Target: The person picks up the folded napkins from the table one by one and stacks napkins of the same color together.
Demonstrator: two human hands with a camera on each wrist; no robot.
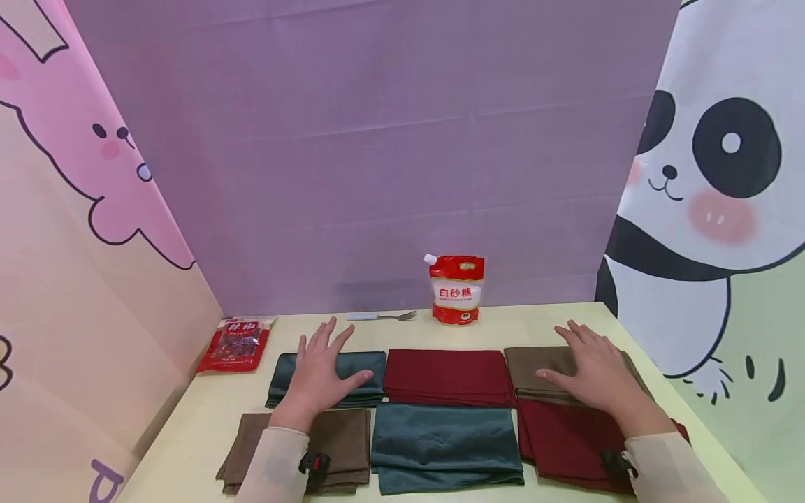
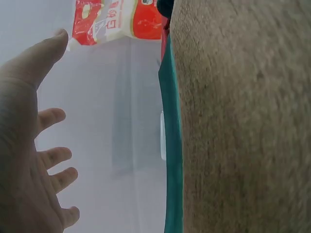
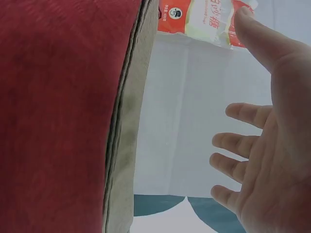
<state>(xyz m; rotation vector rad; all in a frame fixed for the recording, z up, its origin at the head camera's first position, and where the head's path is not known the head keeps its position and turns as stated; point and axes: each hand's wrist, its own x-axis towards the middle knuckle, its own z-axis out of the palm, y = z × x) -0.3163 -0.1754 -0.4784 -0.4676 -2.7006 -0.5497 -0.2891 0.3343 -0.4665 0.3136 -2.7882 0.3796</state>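
Note:
My left hand (image 1: pixel 319 374) hovers with spread fingers over the back-left teal folded cloth (image 1: pixel 361 377); nothing is in it. Below that wrist lies a brown folded cloth (image 1: pixel 342 447). Fingers apart and holding nothing, my right hand (image 1: pixel 597 370) is above the back-right brown folded cloth (image 1: pixel 528 370), with a dark red folded cloth (image 1: pixel 560 440) under the wrist. Between the hands, another dark red folded cloth (image 1: pixel 448 377) lies behind a second teal one (image 1: pixel 446 443). Both wrist views show the palms (image 2: pixel 19 160) (image 3: pixel 277 160) and fingers extended.
A red and white sugar pouch (image 1: pixel 458 290) stands at the table's back edge, beside a fork (image 1: pixel 380 316) with a pale handle. At the back left lies a red packet of dried chillies (image 1: pixel 237 344). A purple backdrop (image 1: pixel 377 154) rises behind the table (image 1: pixel 189 433), with cartoon-printed panels at both sides.

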